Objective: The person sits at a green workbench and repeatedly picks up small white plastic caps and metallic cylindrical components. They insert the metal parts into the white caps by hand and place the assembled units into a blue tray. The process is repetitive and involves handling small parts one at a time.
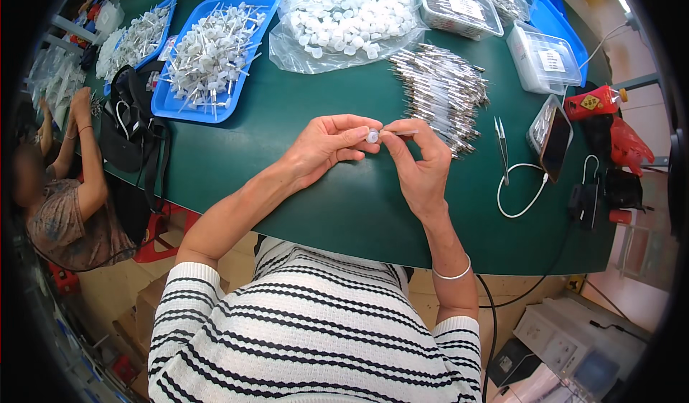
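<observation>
Over the middle of the green table [337,209], my left hand [326,147] pinches a small white plastic cap [372,137] between thumb and fingers. Close by on its right, my right hand [418,160] grips a thin metal rod [402,132], one end of which points at the cap. Whether the rod's end sits inside the cap I cannot tell; fingertips cover it. A heap of similar slim metal rods [438,91] lies just beyond my right hand. Farther back, loose white caps [344,26] fill an open clear plastic bag [287,57].
A blue tray [161,101] at left holds white-headed metal pieces. Clear plastic boxes [459,8] stand along the back right. Tweezers [502,148], a white cable [511,215] and a phone [555,148] lie at right. A black bag [125,127] and another person [72,195] are at left.
</observation>
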Tool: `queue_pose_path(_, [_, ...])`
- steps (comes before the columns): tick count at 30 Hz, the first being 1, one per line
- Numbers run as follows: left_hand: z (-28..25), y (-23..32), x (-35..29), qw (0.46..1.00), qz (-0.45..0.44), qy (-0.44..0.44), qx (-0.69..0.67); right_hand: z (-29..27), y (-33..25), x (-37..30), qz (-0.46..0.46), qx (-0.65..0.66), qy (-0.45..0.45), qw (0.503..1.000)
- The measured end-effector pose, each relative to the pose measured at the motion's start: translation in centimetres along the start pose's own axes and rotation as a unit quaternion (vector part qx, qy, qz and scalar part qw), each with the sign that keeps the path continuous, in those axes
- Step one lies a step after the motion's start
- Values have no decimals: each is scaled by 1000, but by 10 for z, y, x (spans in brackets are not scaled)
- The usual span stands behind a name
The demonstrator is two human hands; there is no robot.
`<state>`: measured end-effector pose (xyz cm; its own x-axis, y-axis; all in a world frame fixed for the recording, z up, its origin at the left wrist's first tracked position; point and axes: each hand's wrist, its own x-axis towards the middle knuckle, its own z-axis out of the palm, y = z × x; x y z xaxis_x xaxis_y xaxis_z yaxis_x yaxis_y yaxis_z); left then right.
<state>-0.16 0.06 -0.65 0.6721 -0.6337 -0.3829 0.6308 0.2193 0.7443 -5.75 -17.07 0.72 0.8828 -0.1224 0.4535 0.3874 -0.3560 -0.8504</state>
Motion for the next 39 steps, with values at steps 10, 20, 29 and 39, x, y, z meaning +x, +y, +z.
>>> queue_pose_path(10, [0,0,0,1000,-8,-4,-5,1,-3,0,-2,4,12,1000])
queue_pose_path(20, [0,-1,0,1000,-5,-7,-8,-1,-7,-1,22,-15,2,1000])
queue_pose_path(29, [0,-2,-1,1000,2,4,-4,0,-6,0,-4,-18,7,1000])
queue_pose_path(39, [0,-3,-1,1000,6,5,-4,4,-4,-2,7,-6,6,1000])
